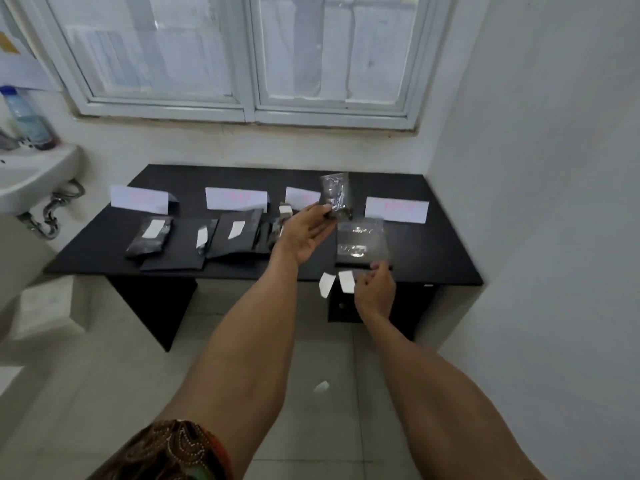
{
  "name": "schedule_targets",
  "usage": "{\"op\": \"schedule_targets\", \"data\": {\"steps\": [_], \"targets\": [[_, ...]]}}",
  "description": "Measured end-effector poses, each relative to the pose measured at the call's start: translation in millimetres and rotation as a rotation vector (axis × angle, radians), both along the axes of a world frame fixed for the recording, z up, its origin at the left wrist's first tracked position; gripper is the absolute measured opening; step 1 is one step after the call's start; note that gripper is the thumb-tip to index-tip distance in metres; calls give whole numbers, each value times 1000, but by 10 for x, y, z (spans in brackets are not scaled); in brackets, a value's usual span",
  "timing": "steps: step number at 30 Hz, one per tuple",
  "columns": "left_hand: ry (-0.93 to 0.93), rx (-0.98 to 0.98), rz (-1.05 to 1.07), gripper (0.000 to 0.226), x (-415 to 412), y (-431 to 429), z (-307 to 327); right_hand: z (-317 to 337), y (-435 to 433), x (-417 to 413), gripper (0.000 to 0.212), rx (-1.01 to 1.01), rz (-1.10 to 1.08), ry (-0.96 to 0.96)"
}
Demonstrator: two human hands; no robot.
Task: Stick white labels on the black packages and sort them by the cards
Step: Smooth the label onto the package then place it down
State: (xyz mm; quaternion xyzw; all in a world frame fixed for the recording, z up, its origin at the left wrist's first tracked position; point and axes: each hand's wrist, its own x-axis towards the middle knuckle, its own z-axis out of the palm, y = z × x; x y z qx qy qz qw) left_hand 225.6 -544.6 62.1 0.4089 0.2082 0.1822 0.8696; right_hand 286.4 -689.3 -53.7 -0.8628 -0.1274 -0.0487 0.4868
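My left hand (304, 233) holds a small black package (335, 194) upright above the black table (433, 261), in front of the third card. My right hand (375, 287) is at the table's front edge, fingers pinching a white label (346, 281); a second label (326, 285) hangs beside it. A black package (362, 245) without a label lies just beyond my right hand. Three labelled black packages (149, 237) (194, 244) (239, 237) lie to the left. Several white cards with pink writing (139, 199) (236, 198) (396, 209) stand along the back.
More small packages (277, 225) lie partly hidden behind my left hand. A white scrap (321, 387) lies on the tiled floor. A sink (31, 171) with a water bottle (26, 116) is at the left. A wall closes off the right, a window sits behind the table.
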Motion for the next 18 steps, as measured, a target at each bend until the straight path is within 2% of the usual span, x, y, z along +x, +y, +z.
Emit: {"op": "schedule_targets", "data": {"steps": [7,13,18], "targets": [[-3,-48,-93,4,-443,-208,-1361,-1702,-239,-368,25,-161,-48,204],[-31,-137,-195,13,-725,-280,-2655,-2944,-192,-446,26,-294,-23,298],[9,-166,-258,30,-806,-185,-3877,-4112,-62,-463,24,-351,62,379]]}}
